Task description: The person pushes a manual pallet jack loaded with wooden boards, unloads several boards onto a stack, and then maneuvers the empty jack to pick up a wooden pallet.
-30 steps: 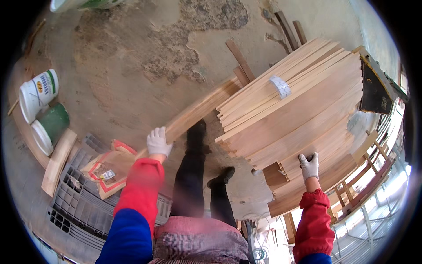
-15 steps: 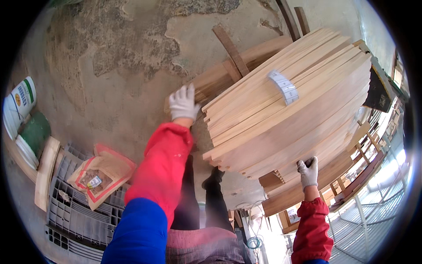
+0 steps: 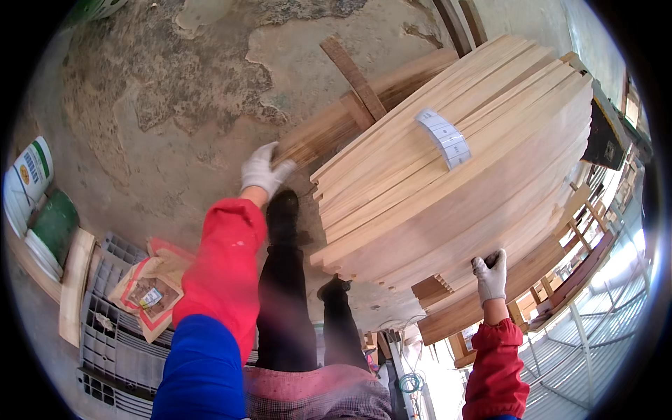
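From my end I look down on a stained, patchy concrete floor (image 3: 175, 150), rough and dark toward the top; the stack of pale boards (image 3: 420, 227) fills the view right of centre, with a curved white paper strip (image 3: 444, 138) on its top; beside it lies a lower wooden beam (image 3: 315, 136), a dark stick (image 3: 350, 77) crossing over it.

My left hand (image 3: 262, 170), gloved, is open with thumb and fingers apart, right by the beam's near end; I cannot tell whether it touches; my right hand (image 3: 492, 274), also gloved, is at the stack's near edge, its fingertips dark; I cannot tell whether it grips.

To the left, a white bucket (image 3: 29, 178) and a green bucket (image 3: 57, 220) lie tilted near a grey plastic pallet (image 3: 112, 346) bearing a brown paper bag (image 3: 140, 297); at lower right, corrugated sheeting (image 3: 560, 381) catches bright light.
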`<action>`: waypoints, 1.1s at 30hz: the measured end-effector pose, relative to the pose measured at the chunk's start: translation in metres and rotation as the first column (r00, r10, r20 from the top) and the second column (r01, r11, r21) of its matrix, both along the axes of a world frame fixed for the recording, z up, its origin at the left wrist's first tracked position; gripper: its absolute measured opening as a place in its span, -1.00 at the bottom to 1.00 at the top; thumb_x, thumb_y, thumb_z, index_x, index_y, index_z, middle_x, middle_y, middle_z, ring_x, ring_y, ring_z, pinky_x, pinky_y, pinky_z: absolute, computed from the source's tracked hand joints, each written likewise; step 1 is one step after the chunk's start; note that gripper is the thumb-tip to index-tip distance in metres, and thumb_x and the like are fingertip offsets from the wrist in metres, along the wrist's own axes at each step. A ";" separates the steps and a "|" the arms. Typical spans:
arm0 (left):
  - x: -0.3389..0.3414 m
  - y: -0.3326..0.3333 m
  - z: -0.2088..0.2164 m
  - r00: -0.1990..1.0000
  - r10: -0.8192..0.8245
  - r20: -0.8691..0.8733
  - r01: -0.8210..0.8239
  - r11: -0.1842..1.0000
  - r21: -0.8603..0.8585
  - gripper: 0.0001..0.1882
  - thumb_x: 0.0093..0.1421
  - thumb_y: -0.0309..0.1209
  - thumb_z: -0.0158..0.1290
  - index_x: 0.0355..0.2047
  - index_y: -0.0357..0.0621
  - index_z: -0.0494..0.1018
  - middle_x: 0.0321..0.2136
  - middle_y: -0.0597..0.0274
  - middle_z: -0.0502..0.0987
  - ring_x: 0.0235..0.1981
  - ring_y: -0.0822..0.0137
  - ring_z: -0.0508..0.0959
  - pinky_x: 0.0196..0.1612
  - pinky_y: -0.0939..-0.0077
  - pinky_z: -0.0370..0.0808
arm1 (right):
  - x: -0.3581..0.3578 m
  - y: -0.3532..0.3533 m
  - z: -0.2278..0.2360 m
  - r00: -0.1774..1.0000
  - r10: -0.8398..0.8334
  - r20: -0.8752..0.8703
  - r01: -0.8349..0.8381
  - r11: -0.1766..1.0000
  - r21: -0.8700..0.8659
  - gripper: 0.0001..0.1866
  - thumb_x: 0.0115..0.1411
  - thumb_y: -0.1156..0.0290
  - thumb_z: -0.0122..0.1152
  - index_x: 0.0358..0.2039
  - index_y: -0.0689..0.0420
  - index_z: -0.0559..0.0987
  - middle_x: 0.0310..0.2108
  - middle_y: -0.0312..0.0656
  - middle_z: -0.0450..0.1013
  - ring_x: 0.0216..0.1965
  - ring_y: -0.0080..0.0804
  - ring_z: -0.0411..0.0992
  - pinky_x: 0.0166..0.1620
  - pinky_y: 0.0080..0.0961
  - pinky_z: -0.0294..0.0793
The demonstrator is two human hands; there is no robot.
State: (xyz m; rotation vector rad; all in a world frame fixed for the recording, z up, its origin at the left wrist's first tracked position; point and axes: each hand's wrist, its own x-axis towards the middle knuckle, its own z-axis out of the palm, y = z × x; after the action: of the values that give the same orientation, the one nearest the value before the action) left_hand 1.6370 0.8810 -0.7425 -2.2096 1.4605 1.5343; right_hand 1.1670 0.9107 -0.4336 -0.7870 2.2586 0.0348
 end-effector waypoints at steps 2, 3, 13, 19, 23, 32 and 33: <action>0.031 0.012 -0.025 0.931 0.345 0.118 -0.363 0.912 0.194 -0.19 -0.01 0.08 0.18 0.19 0.05 0.20 0.06 0.10 0.38 0.08 0.04 0.37 0.04 0.08 0.34 | 0.014 -0.008 -0.004 0.999 -0.034 0.042 0.034 0.999 -0.006 -0.55 -0.01 0.34 0.41 -0.47 0.08 0.20 -0.62 -0.38 0.16 -0.58 -0.62 0.19 -0.52 -0.64 0.24; 0.042 0.022 -0.038 0.812 0.492 0.313 -0.575 0.767 0.285 -0.23 0.03 0.09 0.15 0.16 -0.01 0.23 0.01 0.09 0.42 0.01 0.03 0.43 -0.04 0.04 0.41 | 0.019 -0.013 -0.006 0.997 -0.046 0.063 0.046 0.999 -0.009 -0.55 0.00 0.34 0.40 -0.47 0.08 0.20 -0.62 -0.38 0.16 -0.58 -0.62 0.19 -0.52 -0.64 0.24; 0.036 0.026 -0.035 0.162 0.973 0.162 -0.550 -0.047 0.834 -0.40 -0.01 0.27 0.10 -0.12 0.18 0.37 -0.31 0.18 0.49 -0.37 0.16 0.53 -0.48 0.28 0.53 | 0.015 -0.011 0.001 0.998 -0.042 0.036 0.041 0.999 0.019 -0.62 0.01 0.39 0.35 -0.43 0.09 0.23 -0.61 -0.38 0.20 -0.57 -0.62 0.23 -0.50 -0.65 0.28; 0.033 0.033 -0.029 0.270 0.957 0.106 -0.539 0.059 0.840 -0.36 -0.01 0.29 0.07 -0.08 0.16 0.36 -0.28 0.22 0.49 -0.36 0.19 0.51 -0.52 0.37 0.48 | 0.018 -0.010 0.000 0.989 -0.113 0.099 0.114 0.993 -0.004 -0.52 -0.02 0.21 0.44 -0.41 0.10 0.25 -0.59 -0.38 0.23 -0.56 -0.61 0.25 -0.49 -0.64 0.28; -0.030 0.008 -0.027 0.227 0.971 0.078 -0.595 0.075 0.800 -0.40 0.06 0.27 0.03 -0.07 0.16 0.39 -0.22 0.20 0.49 -0.21 0.19 0.49 -0.32 0.25 0.47 | 0.006 -0.003 0.010 0.998 -0.055 0.019 0.055 0.998 0.016 -0.57 0.00 0.31 0.41 -0.42 0.10 0.24 -0.61 -0.38 0.22 -0.57 -0.62 0.25 -0.50 -0.64 0.29; -0.090 -0.012 -0.060 0.153 0.988 0.037 -0.599 0.063 0.798 -0.18 0.11 0.29 -0.08 0.10 -0.16 0.32 0.07 -0.02 0.40 0.00 0.05 0.42 -0.01 0.07 0.38 | 0.015 -0.008 -0.010 0.976 -0.169 0.139 0.176 0.984 -0.038 -0.56 -0.08 0.44 0.42 -0.47 0.08 0.22 -0.62 -0.39 0.18 -0.58 -0.62 0.19 -0.53 -0.62 0.26; -0.095 -0.006 -0.047 0.231 0.971 0.062 -0.620 0.098 0.778 -0.18 0.12 0.28 -0.11 0.10 -0.18 0.32 0.07 -0.02 0.40 0.00 0.05 0.42 0.00 0.09 0.38 | 0.011 -0.003 -0.005 0.988 -0.133 0.081 0.135 0.991 -0.022 -0.52 -0.11 0.37 0.48 -0.48 0.09 0.22 -0.61 -0.39 0.17 -0.58 -0.62 0.16 -0.53 -0.60 0.26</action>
State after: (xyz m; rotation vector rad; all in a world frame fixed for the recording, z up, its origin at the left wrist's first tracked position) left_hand 1.5421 0.8745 -0.7895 -2.1688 -0.8360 2.4485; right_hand 1.1777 0.9076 -0.4389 -0.6376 2.2352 -0.0902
